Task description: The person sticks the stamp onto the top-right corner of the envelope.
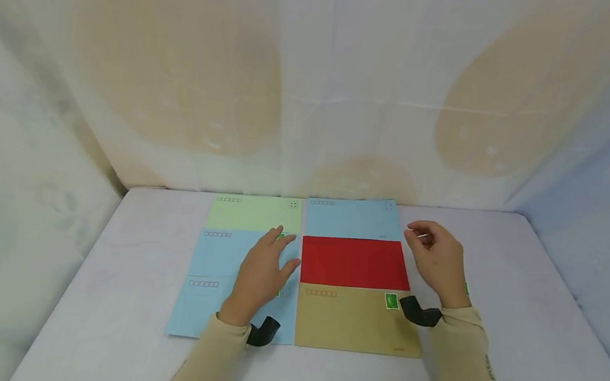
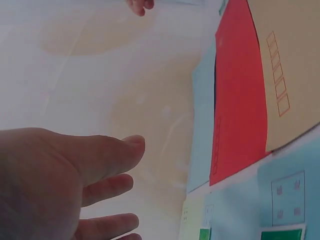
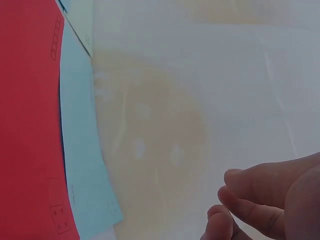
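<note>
My left hand (image 1: 261, 274) hovers over two light blue envelopes (image 1: 206, 309) on the left, fingers spread and holding nothing. Partly hidden by it are green stamps; one stamp (image 2: 282, 235) shows near the printed square in the left wrist view. My right hand (image 1: 437, 259) is raised beside the right ends of a red envelope (image 1: 355, 263) and a blue envelope (image 1: 354, 219). Its fingers curl loosely and the thumb lies near the index finger (image 3: 250, 207), with nothing visible between them. Below, a tan envelope (image 1: 353, 325) bears a green stamp (image 1: 391, 301) at its upper right.
A pale green envelope (image 1: 254, 210) lies at the back left, completing two columns of envelopes on the white table (image 1: 111, 294). Another green stamp (image 1: 466, 288) peeks out past my right wrist. Cloth walls (image 1: 313, 94) enclose the table's back and sides.
</note>
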Motion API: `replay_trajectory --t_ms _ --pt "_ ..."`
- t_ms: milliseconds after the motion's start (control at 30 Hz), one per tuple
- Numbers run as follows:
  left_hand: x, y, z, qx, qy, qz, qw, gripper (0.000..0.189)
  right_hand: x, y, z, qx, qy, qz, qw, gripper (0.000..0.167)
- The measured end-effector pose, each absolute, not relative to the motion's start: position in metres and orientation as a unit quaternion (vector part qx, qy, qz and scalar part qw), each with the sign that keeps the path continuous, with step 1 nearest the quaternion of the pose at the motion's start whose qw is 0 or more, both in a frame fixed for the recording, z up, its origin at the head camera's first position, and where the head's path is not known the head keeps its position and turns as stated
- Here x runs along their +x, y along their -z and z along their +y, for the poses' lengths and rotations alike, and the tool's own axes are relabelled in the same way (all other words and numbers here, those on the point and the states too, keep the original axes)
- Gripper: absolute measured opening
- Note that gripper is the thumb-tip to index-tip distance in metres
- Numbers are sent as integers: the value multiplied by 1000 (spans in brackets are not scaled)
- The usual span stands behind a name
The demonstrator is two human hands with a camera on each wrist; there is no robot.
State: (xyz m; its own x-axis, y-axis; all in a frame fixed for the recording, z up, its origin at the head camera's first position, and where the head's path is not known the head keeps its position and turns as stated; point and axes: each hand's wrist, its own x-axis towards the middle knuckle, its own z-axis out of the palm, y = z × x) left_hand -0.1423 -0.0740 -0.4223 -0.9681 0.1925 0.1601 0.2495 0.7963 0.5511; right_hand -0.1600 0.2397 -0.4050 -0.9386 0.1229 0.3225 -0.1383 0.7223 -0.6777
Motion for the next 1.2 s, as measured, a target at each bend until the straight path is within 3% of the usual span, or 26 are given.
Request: replay_trajectory --t_ms 633,1200 --pt "-149 428 -29 -148 333 -931 23 54 -171 427 260 -84 -373 -919 96 37" --pt "-151 447 -13 -145 297 -944 -7 56 -174 441 274 -92 -344 -933 48 41"
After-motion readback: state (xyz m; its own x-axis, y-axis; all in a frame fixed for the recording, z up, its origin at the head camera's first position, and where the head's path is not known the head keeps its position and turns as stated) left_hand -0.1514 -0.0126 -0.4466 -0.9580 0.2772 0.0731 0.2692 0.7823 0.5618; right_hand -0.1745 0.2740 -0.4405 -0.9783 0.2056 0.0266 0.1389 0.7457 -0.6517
